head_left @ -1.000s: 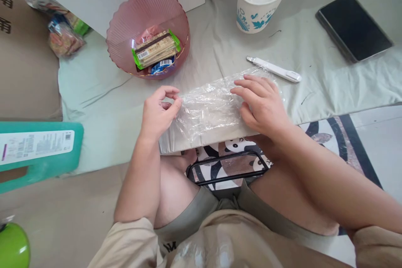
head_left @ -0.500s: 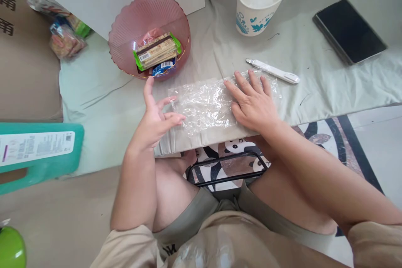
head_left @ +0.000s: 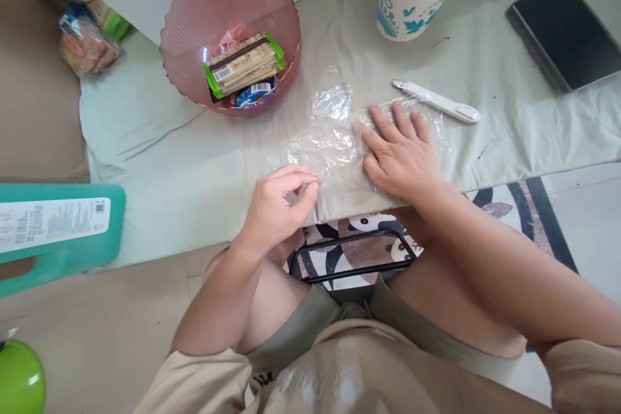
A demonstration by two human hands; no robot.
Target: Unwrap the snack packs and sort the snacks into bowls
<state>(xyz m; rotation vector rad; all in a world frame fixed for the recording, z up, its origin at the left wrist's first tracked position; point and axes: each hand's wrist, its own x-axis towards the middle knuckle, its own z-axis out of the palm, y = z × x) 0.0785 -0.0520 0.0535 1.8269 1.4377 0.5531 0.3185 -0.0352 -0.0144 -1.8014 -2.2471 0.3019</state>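
A crinkled, shiny clear plastic bag (head_left: 334, 145) lies on the cloth-covered table in front of me. My right hand (head_left: 402, 158) rests flat on its right part, fingers spread. At the bag's near left edge, my left hand (head_left: 279, 204) has thumb and fingertips pinched together on the plastic. The left part of the bag is folded, and one piece of it sticks up toward the back. Just beyond my right fingertips lies a white utility knife (head_left: 439, 102), its handle end pointing right.
A pink glass bowl (head_left: 184, 45) with wrapped snacks stands back left. Behind my right hand are a paper cup (head_left: 412, 10) and, farther right, a black phone (head_left: 567, 32). A teal container (head_left: 116, 226) is at the left, and a bagged snack (head_left: 90, 45) lies back left.
My left hand has moved right and nearer to me, from spread fingers to a pinch on the plastic. The bag's left part has folded toward the right. My right hand stays flat on it.
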